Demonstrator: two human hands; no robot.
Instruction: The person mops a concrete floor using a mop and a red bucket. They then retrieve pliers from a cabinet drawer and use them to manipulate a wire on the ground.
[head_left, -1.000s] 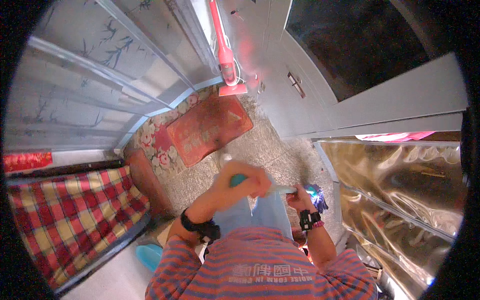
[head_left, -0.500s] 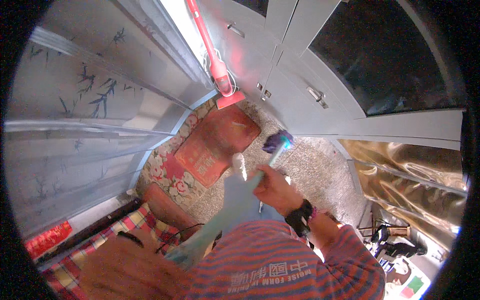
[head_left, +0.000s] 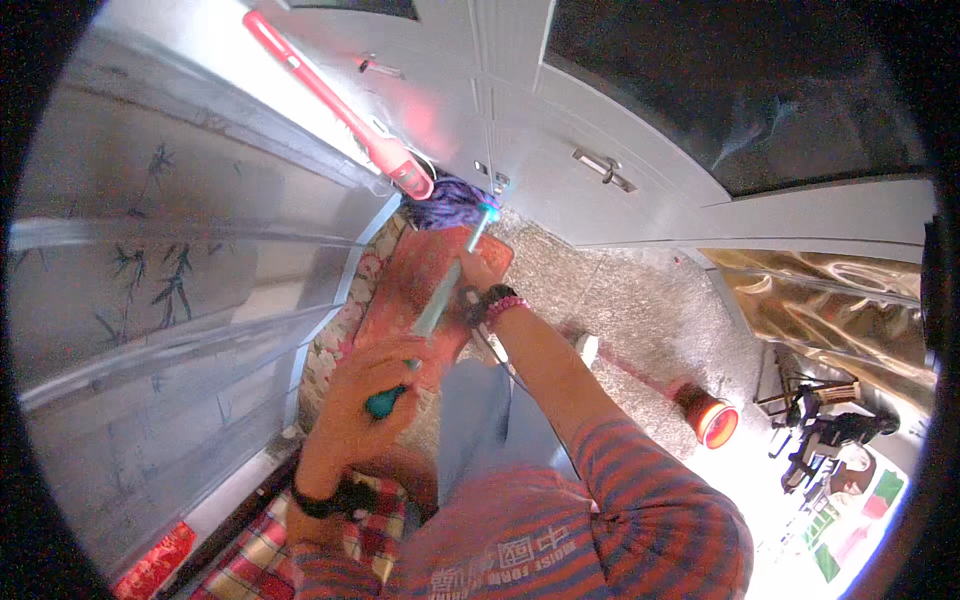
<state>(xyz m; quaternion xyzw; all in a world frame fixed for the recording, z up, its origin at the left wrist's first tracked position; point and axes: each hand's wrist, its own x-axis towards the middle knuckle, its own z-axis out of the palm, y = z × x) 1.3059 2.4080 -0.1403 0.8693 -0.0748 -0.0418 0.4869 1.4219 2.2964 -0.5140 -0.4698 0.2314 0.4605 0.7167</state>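
Observation:
My left hand (head_left: 368, 398) is wrapped round the rear part of a mop (head_left: 440, 298), whose dark teal handle end shows between its fingers. Further up the pale green pole, my right hand (head_left: 474, 280) is closed round it. Beyond my hands, the purple strands of the mop head (head_left: 450, 204) spread on the floor at the far end of a red mat (head_left: 395, 285). They lie against the lower end of a red stick vacuum cleaner (head_left: 345, 112) and hide its floor head.
Grey-white cabinet doors (head_left: 650, 215) with metal handles rise ahead. A grey curtain with a leaf pattern (head_left: 170, 260) hangs at left. At right are a red round container (head_left: 714, 424) and wrinkled gold sheeting (head_left: 840, 300). Plaid cloth (head_left: 250, 550) lies at lower left.
The mop head has moved left and away from me, up to the vacuum cleaner. Both hands have gone forward with the pole, and the view has shifted. The red container has come into sight.

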